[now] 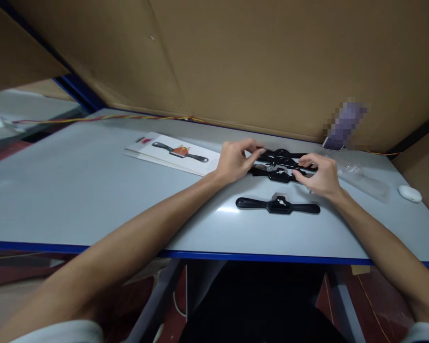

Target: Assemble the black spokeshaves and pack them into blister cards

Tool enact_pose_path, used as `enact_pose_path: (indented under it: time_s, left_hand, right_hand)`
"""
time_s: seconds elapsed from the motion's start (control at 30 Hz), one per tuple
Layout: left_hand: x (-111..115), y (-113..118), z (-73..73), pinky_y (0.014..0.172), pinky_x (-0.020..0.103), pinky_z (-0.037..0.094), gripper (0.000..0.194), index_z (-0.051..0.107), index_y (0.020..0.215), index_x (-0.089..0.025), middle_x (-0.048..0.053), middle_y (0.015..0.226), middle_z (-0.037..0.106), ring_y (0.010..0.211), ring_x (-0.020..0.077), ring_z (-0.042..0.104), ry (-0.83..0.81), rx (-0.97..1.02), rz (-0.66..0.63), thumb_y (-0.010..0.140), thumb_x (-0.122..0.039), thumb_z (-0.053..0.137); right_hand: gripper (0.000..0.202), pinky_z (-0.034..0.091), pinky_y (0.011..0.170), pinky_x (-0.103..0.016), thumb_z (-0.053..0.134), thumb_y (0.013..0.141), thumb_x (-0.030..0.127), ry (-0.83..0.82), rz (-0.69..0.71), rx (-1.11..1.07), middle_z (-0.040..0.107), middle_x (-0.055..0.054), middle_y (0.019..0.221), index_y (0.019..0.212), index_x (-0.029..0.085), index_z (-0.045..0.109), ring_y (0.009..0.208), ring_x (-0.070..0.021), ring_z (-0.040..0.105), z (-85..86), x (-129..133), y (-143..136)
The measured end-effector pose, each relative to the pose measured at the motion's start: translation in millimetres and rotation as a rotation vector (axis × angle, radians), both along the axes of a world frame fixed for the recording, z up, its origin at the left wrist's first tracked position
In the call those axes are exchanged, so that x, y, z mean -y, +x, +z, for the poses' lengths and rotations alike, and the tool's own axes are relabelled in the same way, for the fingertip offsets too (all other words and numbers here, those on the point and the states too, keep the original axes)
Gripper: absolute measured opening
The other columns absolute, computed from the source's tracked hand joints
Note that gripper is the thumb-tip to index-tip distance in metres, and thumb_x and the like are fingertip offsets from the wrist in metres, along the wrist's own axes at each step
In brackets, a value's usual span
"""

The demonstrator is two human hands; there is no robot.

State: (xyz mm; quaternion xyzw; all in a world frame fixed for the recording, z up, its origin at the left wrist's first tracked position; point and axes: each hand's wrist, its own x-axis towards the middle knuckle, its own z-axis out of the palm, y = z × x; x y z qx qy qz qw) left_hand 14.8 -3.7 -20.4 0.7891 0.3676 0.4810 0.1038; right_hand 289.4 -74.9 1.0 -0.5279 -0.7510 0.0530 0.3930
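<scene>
Several black spokeshaves lie in a close group toward the back of the table. My left hand (238, 159) is closed, thumb and fingers pinching the left handle of a spokeshave (286, 163) in that group. Around the right handle of the same tool curl the fingers of my right hand (320, 175), with the thumb below. Just in front of it lies another spokeshave (280, 175), its ends partly covered by my hands. Nearer me, a separate spokeshave (280, 205) rests flat, its pale blade showing behind the black body.
Left of my hands is a stack of printed cards (178, 152) picturing a spokeshave. Clear plastic bags (364, 181) and a white rounded case (410, 193) lie at right. A blurred phone (345, 126) leans on the cardboard wall (257, 62). A twisted wire (139, 117) runs along the back.
</scene>
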Motion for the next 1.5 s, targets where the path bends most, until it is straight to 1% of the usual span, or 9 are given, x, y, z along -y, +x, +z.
enact_pose_path:
  time_s: [0.1,0.2,0.27,0.4,0.5,0.77,1.0,1.23,1.5]
  left_hand:
    - [5.5,8.3,-5.4,0.072,0.027,0.058,0.030,0.080,0.106,-0.022,0.006,0.098,0.085,0.079,0.0158,0.078,0.198,-0.047,-0.107,0.104,-0.044,0.061]
    - [9.5,14.9,-6.0,0.080,0.029,0.060,0.029,0.080,0.111,-0.023,0.006,0.102,0.086,0.093,0.0173,0.082,0.364,-0.103,-0.200,0.109,-0.039,0.056]
    - [10.1,17.5,-3.9,0.085,0.030,0.060,0.030,0.080,0.116,-0.024,0.007,0.109,0.085,0.109,0.0191,0.080,0.410,-0.161,-0.247,0.110,-0.036,0.053]
    - [6.1,16.8,0.7,0.094,0.036,0.056,0.038,0.070,0.140,-0.025,0.011,0.138,0.076,0.135,0.0254,0.068,0.346,-0.320,-0.264,0.111,-0.033,0.047]
    - [0.9,13.6,0.8,0.097,0.042,0.051,0.048,0.061,0.152,-0.022,0.014,0.137,0.074,0.124,0.0281,0.066,0.178,-0.429,-0.215,0.110,-0.032,0.042]
    - [-1.2,13.8,-0.9,0.091,0.045,0.042,0.043,0.077,0.130,-0.019,0.015,0.116,0.074,0.109,0.0311,0.058,-0.083,-0.577,-0.227,0.103,-0.029,0.045]
    - [4.9,21.4,9.8,0.095,0.046,0.040,0.038,0.080,0.129,-0.024,0.011,0.120,0.078,0.113,0.0321,0.061,-0.246,-0.587,-0.116,0.103,-0.030,0.052]
    - [7.1,26.5,15.3,0.098,0.047,0.040,0.028,0.085,0.118,-0.026,0.010,0.118,0.083,0.113,0.0325,0.065,-0.223,-0.635,-0.059,0.099,-0.027,0.064]
    - [0.8,26.7,4.5,0.095,0.047,0.049,0.026,0.088,0.104,-0.027,0.008,0.106,0.086,0.099,0.0313,0.076,-0.193,-0.477,-0.065,0.088,-0.025,0.068]
  right_hand:
    - [0.023,0.051,0.063,-0.036,0.065,0.088,0.046,-0.125,0.053,-0.300,0.070,-0.003,0.073,0.083,0.024,0.069,0.067,-0.0215,0.066,7.3,5.9,-10.8]
    - [0.032,0.054,0.063,-0.034,0.062,0.092,0.052,-0.334,0.146,-0.488,0.075,-0.004,0.087,0.102,0.024,0.074,0.074,-0.0208,0.069,13.3,8.5,-25.5]
    - [0.038,0.058,0.069,-0.035,0.070,0.089,0.055,-0.429,0.220,-0.536,0.077,-0.004,0.097,0.111,0.024,0.074,0.080,-0.0211,0.071,15.7,6.6,-32.7]
    - [0.031,0.057,0.073,-0.036,0.082,0.079,0.050,-0.358,0.210,-0.452,0.074,-0.004,0.089,0.093,0.022,0.076,0.077,-0.0193,0.067,22.4,-8.8,-28.2]
    - [0.019,0.051,0.066,-0.034,0.083,0.077,0.040,-0.195,0.107,-0.265,0.067,-0.002,0.078,0.083,0.022,0.079,0.069,-0.0164,0.059,35.1,-26.3,-13.7]
    - [0.013,0.048,0.066,-0.032,0.074,0.083,0.033,-0.300,0.196,-0.030,0.071,-0.004,0.073,0.082,0.021,0.071,0.068,-0.0187,0.064,72.0,-55.4,-5.7]
    - [0.038,0.045,0.074,-0.033,0.065,0.083,0.014,-0.359,0.209,0.367,0.070,0.001,0.075,0.120,0.019,0.067,0.070,-0.0197,0.062,62.4,-68.1,-9.4]
    - [0.026,0.052,0.081,-0.034,0.065,0.087,0.012,-0.401,0.196,0.414,0.080,-0.007,0.091,0.111,0.017,0.074,0.083,-0.0231,0.071,52.0,-76.6,-9.1]
    - [0.013,0.055,0.076,-0.037,0.079,0.078,0.018,-0.421,0.224,0.226,0.079,-0.002,0.079,0.087,0.023,0.071,0.077,-0.0232,0.073,43.9,-82.8,1.3]
